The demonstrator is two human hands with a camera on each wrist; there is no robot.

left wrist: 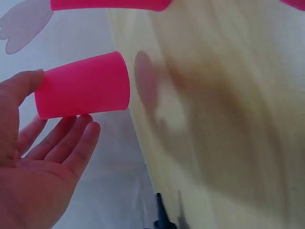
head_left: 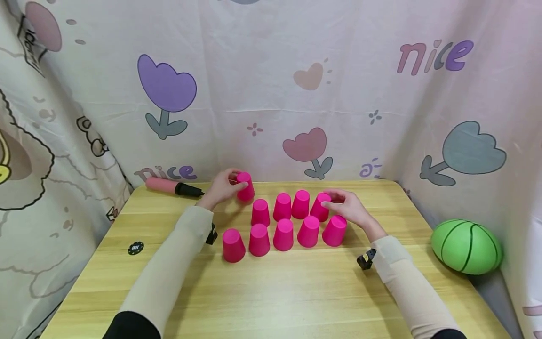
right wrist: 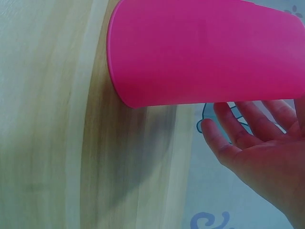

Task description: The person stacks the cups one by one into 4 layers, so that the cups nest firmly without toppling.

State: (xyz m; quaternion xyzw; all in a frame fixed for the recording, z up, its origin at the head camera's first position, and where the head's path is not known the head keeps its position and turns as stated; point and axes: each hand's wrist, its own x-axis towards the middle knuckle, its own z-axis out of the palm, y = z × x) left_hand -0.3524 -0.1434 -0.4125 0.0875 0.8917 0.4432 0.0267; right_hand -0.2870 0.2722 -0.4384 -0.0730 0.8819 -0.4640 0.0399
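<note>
Several bright pink plastic cups stand upside down in two rows on the table, among them a front-row cup (head_left: 233, 246) at the left end. My left hand (head_left: 224, 188) pinches a pink cup (left wrist: 83, 87) at the back left between thumb and fingers; the left wrist view shows its rim raised off the wood. At the right end of the back row, my right hand (head_left: 345, 207) holds another pink cup (head_left: 319, 207) by its side, thumb in front. In the right wrist view a pink cup (right wrist: 205, 52) looms large and hides part of the fingers (right wrist: 224, 138).
A pink pump with a black nozzle (head_left: 175, 187) lies at the back left edge. A black chip (head_left: 136, 248) lies on the left of the wooden table (head_left: 271, 301). A green ball (head_left: 466, 247) sits by the right edge. A printed curtain (head_left: 254, 70) hangs behind.
</note>
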